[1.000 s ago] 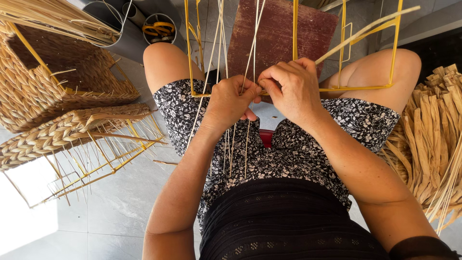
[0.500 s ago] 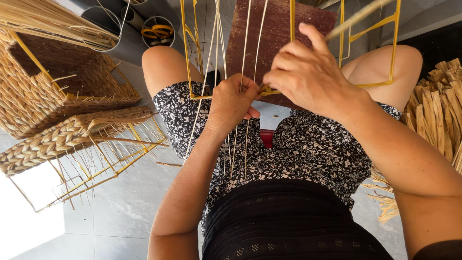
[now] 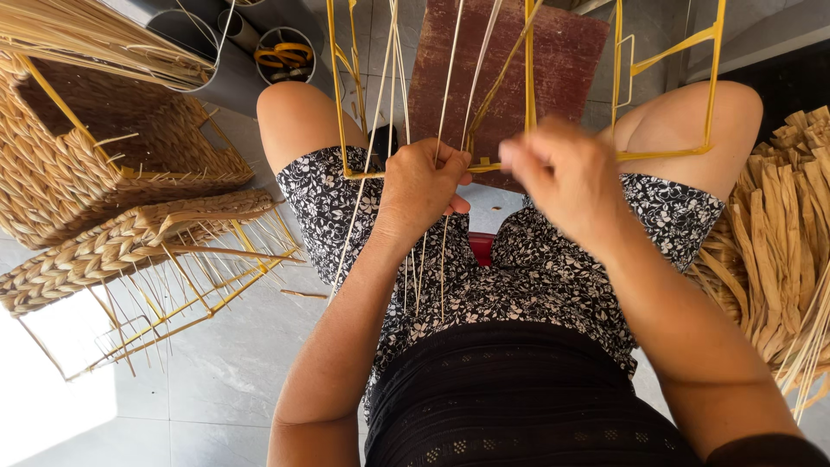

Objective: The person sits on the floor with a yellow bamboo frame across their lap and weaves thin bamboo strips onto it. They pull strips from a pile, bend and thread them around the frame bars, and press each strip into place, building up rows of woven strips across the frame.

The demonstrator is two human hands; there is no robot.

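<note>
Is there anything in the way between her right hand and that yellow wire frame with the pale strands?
Nothing visible. The right hand, blurred, is right at the yellow wire frame and its pale strands. The left hand grips strands beside it, not between.

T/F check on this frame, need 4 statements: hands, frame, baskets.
1. The left hand grips thin pale reeds at the yellow wire frame. True.
2. The right hand rests flat on the floor. False: it is raised at the frame, motion-blurred.
3. A woven basket sits to the person's left. True.
4. The reddish-brown board lies on top of the basket. False: it is behind the frame, between the knees.
</note>
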